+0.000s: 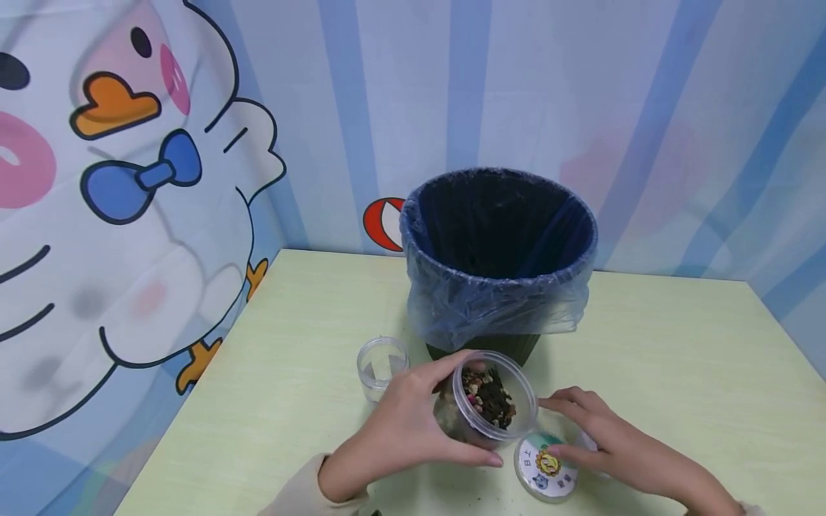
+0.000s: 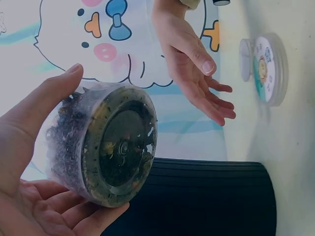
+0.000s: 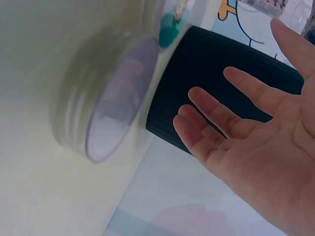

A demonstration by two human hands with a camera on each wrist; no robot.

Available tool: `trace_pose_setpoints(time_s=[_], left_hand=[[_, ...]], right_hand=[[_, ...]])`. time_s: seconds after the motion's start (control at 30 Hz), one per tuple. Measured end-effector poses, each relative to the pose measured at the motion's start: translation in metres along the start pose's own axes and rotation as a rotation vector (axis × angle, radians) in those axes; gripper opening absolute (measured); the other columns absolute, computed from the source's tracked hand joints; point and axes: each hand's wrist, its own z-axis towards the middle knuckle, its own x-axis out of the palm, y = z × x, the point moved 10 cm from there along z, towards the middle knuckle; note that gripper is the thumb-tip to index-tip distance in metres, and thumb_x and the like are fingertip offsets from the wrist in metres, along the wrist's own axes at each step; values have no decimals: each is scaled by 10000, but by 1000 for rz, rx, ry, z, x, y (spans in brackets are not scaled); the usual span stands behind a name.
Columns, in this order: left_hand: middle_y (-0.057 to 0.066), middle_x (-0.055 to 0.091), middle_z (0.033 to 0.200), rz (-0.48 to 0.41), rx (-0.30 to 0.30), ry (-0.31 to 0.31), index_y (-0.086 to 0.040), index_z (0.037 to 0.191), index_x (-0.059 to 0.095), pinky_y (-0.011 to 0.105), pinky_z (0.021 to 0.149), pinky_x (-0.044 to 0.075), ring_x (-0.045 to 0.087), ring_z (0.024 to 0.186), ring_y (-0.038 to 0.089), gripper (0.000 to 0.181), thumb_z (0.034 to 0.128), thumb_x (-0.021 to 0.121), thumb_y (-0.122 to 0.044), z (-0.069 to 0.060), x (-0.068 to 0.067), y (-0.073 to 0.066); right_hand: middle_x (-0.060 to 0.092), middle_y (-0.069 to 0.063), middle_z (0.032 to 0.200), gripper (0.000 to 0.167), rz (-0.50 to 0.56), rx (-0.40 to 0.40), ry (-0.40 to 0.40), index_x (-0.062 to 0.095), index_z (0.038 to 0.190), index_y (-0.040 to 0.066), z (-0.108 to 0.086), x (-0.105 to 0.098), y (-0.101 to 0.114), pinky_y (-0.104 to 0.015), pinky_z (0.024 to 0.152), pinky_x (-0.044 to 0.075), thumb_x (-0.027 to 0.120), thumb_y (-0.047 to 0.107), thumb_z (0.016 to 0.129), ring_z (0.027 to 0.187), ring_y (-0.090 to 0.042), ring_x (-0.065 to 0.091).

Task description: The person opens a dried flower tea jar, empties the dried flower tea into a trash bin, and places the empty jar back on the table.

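My left hand [image 1: 403,423] grips a clear plastic jar [image 1: 493,398] round its side. Through the open mouth I see a dark dried mix like loose tea, with pink and pale bits, and the jar is tilted. In the left wrist view its ridged base [image 2: 123,147] faces the camera. My right hand [image 1: 606,444] is to the jar's right, above the table, fingers spread and relaxed with nothing held. Below it lies a round lid [image 1: 547,467] with a sun sticker. A second lid [image 3: 123,108] stands out in the right wrist view; from the head it is mostly hidden.
A dark bin [image 1: 490,351] lined with a blue plastic bag [image 1: 497,308] stands just behind the hands. Left of it sits another clear jar [image 1: 382,365], lidless. Behind the pale table [image 1: 310,308] hangs a cartoon-printed cloth [image 1: 400,86]. Small dark crumbs lie near the table's front.
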Motion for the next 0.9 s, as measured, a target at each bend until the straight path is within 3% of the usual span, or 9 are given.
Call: trace_pose_setpoints(time_s=[0.1, 0.27, 0.43, 0.57, 0.77, 0.9], left_hand=[[-127, 626, 1277, -18, 18, -13, -228, 1432, 522, 287, 965, 488, 571, 1165, 42, 990, 575, 963, -454, 0, -5, -5], [-151, 643, 1240, -37, 47, -34, -230, 1419, 529, 285, 956, 495, 580, 1149, 27, 972, 576, 964, -443, 0, -14, -12], [-155, 653, 1224, -34, 59, -60, -202, 1420, 535, 283, 936, 508, 597, 1127, 22, 980, 570, 971, -424, 0, -24, -16], [-160, 644, 1232, -32, 47, -79, -202, 1430, 527, 276, 934, 507, 596, 1129, 10, 998, 565, 973, -424, 1, -34, -17], [-181, 636, 1222, 4, 41, -115, -241, 1426, 530, 275, 902, 523, 594, 1110, -3, 991, 560, 973, -434, 2, -48, -18], [-176, 635, 1223, 16, 59, -147, -242, 1421, 530, 275, 886, 530, 599, 1097, -1, 988, 558, 976, -421, 2, -57, -21]], right_hand=[[481, -127, 1380, 596, 34, 4, -19, 526, 1429, 113, -2, -9, -1, -591, 908, 473, 651, 442, 949, 1224, -361, 451], [490, -98, 1404, 563, 44, -11, -92, 500, 1453, 118, -6, -30, 0, -501, 923, 502, 643, 373, 973, 1245, -342, 487], [505, -23, 1406, 509, 12, -40, -171, 493, 1456, 172, -12, -52, 2, -348, 916, 510, 636, 311, 988, 1227, -159, 505], [496, 15, 1419, 489, 10, -79, -208, 473, 1468, 215, -15, -67, 6, -299, 916, 495, 620, 250, 1002, 1221, -8, 466], [467, 0, 1455, 515, 66, -102, -223, 413, 1501, 250, -17, -83, 6, -246, 920, 481, 582, 166, 1022, 1241, 21, 464], [461, -63, 1458, 540, 106, -90, -228, 364, 1535, 209, -15, -91, 2, -212, 914, 476, 554, 143, 1034, 1226, 47, 472]])
